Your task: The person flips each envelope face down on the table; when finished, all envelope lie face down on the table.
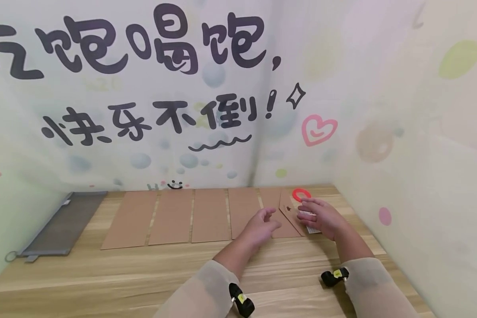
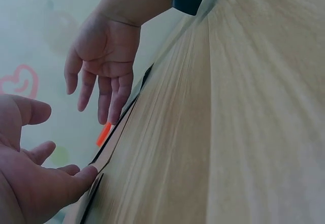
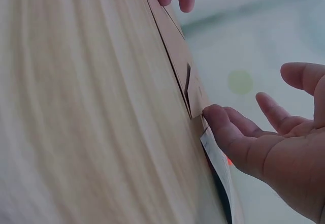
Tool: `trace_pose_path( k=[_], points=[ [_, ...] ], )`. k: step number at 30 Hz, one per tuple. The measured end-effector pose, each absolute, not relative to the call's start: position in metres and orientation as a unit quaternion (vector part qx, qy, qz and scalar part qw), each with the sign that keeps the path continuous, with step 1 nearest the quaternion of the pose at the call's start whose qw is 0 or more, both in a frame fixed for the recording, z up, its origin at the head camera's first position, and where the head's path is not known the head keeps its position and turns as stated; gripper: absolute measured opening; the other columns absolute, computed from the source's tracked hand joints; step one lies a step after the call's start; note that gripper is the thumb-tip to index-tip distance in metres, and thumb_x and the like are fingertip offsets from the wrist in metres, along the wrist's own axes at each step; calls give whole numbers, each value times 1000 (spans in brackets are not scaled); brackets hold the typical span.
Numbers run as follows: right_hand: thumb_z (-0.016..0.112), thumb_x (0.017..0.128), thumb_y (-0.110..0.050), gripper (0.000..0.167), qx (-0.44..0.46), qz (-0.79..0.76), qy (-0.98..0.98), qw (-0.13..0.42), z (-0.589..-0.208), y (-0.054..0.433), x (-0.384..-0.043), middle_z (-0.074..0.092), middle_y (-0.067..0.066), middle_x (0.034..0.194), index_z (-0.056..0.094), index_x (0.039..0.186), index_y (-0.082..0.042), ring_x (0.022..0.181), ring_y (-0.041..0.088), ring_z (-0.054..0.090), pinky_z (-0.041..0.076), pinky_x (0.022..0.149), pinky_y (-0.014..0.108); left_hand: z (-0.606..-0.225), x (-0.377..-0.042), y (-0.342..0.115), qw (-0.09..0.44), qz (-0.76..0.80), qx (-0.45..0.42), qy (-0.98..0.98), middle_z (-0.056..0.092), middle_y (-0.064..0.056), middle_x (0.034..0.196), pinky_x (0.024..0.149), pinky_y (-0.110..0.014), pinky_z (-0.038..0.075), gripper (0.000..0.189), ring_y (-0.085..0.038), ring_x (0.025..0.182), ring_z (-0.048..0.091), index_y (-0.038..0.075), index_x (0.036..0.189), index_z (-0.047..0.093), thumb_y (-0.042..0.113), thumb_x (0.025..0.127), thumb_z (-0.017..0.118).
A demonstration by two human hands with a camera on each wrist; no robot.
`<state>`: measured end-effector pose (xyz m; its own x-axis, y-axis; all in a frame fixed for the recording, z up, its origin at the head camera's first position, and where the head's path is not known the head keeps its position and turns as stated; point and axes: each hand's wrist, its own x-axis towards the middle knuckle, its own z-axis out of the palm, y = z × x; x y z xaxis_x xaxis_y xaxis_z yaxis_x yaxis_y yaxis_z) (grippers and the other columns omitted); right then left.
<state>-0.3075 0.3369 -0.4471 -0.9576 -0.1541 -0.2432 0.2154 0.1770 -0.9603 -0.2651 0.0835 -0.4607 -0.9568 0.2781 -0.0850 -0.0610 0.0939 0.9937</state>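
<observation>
My left hand (image 1: 258,229) hovers low over the right part of a row of flat brown cardboard sheets (image 1: 210,216), fingers loosely bent and holding nothing. A narrower brown card piece (image 1: 288,210) with a small dark print lies slanted on the rightmost sheet. Beside it is my right hand (image 1: 322,218), palm turned inward, fingers relaxed and apart. In the right wrist view, its fingertips (image 3: 216,115) are at the card's corner; whether they touch, I cannot tell. Partly hidden under that hand lies a white printed piece (image 1: 313,229). A red ring (image 1: 295,194) lies just behind it.
A grey flat pouch (image 1: 67,225) with a ring at its corner lies at the table's left end. The wood-grain table (image 1: 123,282) meets a printed fabric wall (image 1: 230,163) behind the sheets and another at the right.
</observation>
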Motion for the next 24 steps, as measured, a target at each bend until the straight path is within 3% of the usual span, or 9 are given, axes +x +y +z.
trace_pose_path(
  k=[6,13,19,24],
  points=[
    [49,114,-37,67,22,-648,749,136,-446,332,-307,31,29,172,26,166,-1,136,29,66,59,101,26,-461,-266,82,128,675,80,723,50,-21,162,128,-56,37,58,-39,154,44,8,152,55,24,98,71],
    [51,113,-33,65,35,-637,761,117,-442,330,-304,33,30,168,29,163,3,128,27,68,59,108,33,-463,-265,82,131,674,82,722,49,-21,162,128,-57,36,58,-39,153,44,8,152,55,23,98,70],
    [53,113,-35,65,30,-616,776,131,-445,333,-305,35,29,167,31,162,2,130,29,67,61,104,33,-463,-265,82,128,675,76,722,50,-20,162,128,-58,35,57,-39,153,44,10,151,56,24,98,71],
    [54,113,-36,63,30,-613,778,133,-447,332,-307,39,26,164,34,160,0,122,22,69,61,96,27,-461,-267,79,117,665,74,734,53,-16,161,127,-58,37,54,-39,153,46,16,148,60,27,97,73]
  ],
)
